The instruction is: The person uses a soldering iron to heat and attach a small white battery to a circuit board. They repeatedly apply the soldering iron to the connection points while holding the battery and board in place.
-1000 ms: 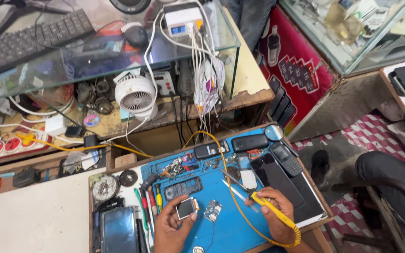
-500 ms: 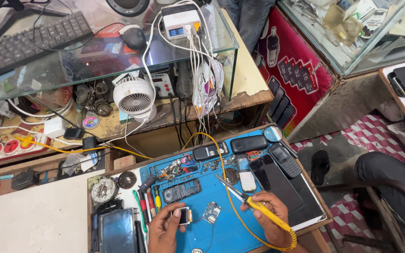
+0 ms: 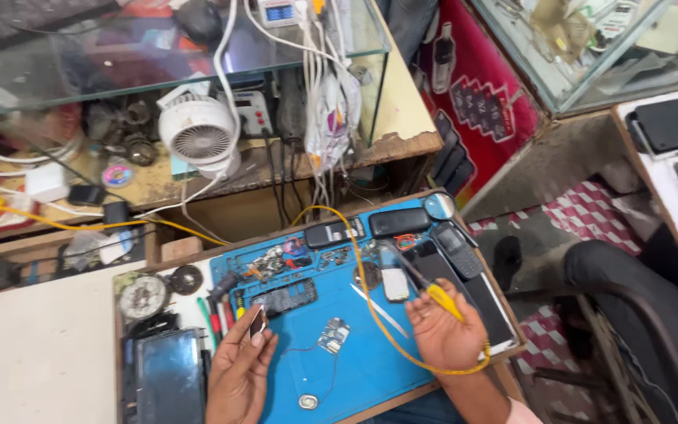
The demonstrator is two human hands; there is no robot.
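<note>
- The left hand (image 3: 238,373) is low over the blue work mat (image 3: 355,369), its fingers (image 3: 254,339) pinched on a small flat phone part (image 3: 257,321) held on edge above the mat's left side.
- The right hand (image 3: 445,334) has its fingers clenched around a yellow-handled soldering iron (image 3: 433,294), tip pointing up-left; its yellow cable (image 3: 386,330) loops across the mat.
- A small circuit board (image 3: 333,335) lies on the mat between the two hands, touching neither.
- An opened phone body (image 3: 285,297) sits just above the left hand.
- Several dark phones (image 3: 399,223) rest along the mat's far and right edges.
- A white fan (image 3: 196,140) stands on the shelf behind the tabletop (image 3: 33,353).
</note>
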